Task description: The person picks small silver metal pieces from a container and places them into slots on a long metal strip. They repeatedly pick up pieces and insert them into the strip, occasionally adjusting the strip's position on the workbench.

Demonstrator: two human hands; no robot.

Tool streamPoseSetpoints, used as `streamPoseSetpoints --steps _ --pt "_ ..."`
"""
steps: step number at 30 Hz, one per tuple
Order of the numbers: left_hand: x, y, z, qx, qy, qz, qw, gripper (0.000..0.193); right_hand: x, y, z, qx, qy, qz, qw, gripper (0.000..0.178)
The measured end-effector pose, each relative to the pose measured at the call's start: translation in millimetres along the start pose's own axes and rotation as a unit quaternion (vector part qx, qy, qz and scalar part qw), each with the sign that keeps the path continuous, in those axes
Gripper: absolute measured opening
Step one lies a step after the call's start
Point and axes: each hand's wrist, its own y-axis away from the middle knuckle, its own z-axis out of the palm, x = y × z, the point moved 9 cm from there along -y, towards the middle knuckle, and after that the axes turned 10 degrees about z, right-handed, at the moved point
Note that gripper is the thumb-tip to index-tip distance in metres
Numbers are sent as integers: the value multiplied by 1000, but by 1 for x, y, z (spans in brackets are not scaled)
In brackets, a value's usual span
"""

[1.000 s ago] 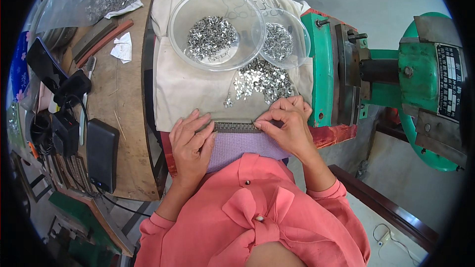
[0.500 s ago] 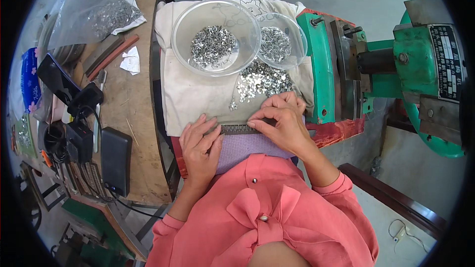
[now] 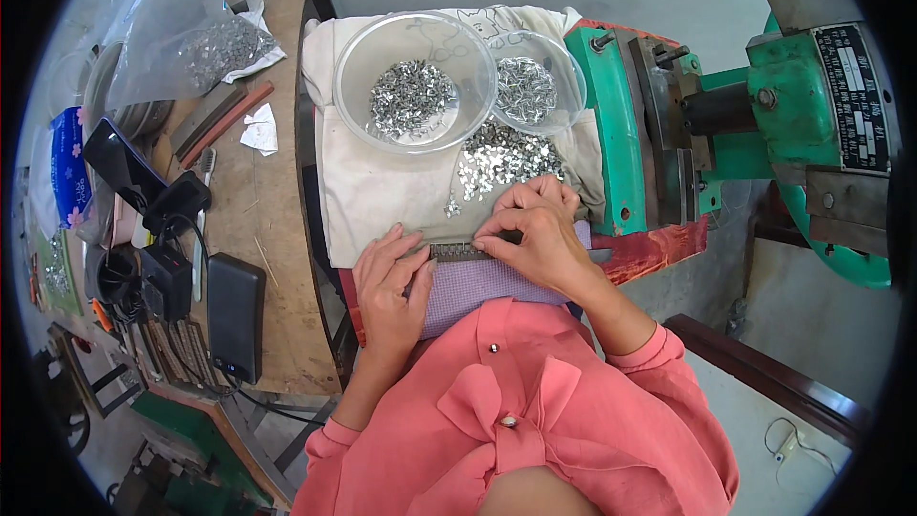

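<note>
A narrow dark metal strip (image 3: 457, 252) with a row of small shiny pieces along it lies on a purple checked cloth (image 3: 468, 289) close to my body. My left hand (image 3: 390, 277) grips the strip's left end, thumb on the near side and fingertips on the far side. Over the strip's right part, my right hand (image 3: 540, 234) is closed in a pinch at its upper edge; whatever is between thumb and forefinger is hidden. Just beyond lies a loose heap of small shiny metal pieces (image 3: 497, 170) on a beige cloth (image 3: 368, 205).
Behind the heap stand a large clear tub (image 3: 341, 100) of small metal parts and a smaller clear bowl (image 3: 576, 86) of thin pins. A green machine (image 3: 616, 167) borders the right. The wooden bench (image 3: 287, 325) at left carries a black power bank (image 3: 236, 317) and a plastic bag (image 3: 172, 29).
The whole view has shifted slightly. My right hand's pinch has edged a little left along the strip; my left hand keeps its hold on the end.
</note>
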Motion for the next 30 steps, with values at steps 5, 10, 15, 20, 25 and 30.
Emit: streamPoseSetpoints --steps 5,10,15,20,25,30 --pt "5 -6 -2 8 -24 2 1000 12 13 2 -11 0 -54 22 998 12" --pt "10 -14 -1 -8 -61 3 998 11 26 11 -23 2 -52 39 998 10" --pt "15 -24 1 -32 -85 -2 996 14 33 18 -19 7 -34 28 999 8" --pt "16 -29 3 -49 -96 -9 994 16 31 18 -17 20 -21 14 999 8" --pt "17 -31 4 -53 -106 -5 993 18 33 17 -17 16 -27 13 999 8" --pt "17 -32 5 -53 -109 -3 993 19 35 17 -16 21 -26 13 999 9"
